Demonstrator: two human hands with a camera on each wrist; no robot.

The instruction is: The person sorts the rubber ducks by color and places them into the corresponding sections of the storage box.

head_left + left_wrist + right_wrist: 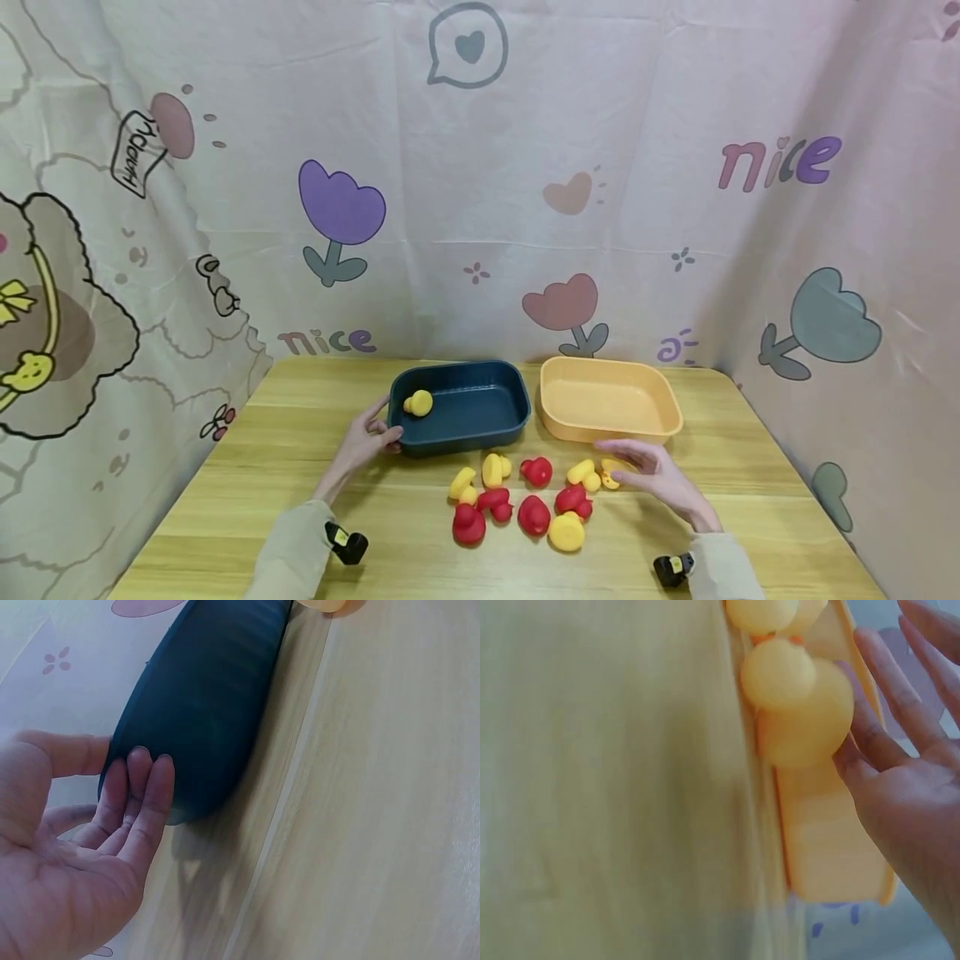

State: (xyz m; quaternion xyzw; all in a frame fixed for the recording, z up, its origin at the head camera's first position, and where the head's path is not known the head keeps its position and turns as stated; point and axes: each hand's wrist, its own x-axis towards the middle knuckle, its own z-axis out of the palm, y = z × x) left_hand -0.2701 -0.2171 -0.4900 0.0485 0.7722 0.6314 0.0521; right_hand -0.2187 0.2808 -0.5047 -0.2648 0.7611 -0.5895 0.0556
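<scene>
1. Duck (806, 712), yellow, sits just in front of the orange tray's (570, 429) near edge, beside a second yellow duck (580, 472); the right hand (651, 473) spreads its fingers around it, contact unclear.
2. Dark blue tray (472, 415): the left hand (365, 437) pinches its left end; one inner duck (422, 403) lies at that side, wide floor rightward.
3. Narrow gap separates both trays; red ducks (534, 515) cluster before them.
4. Wood tabletop (772, 492) stretches outward past both hands to its side edges.
</scene>
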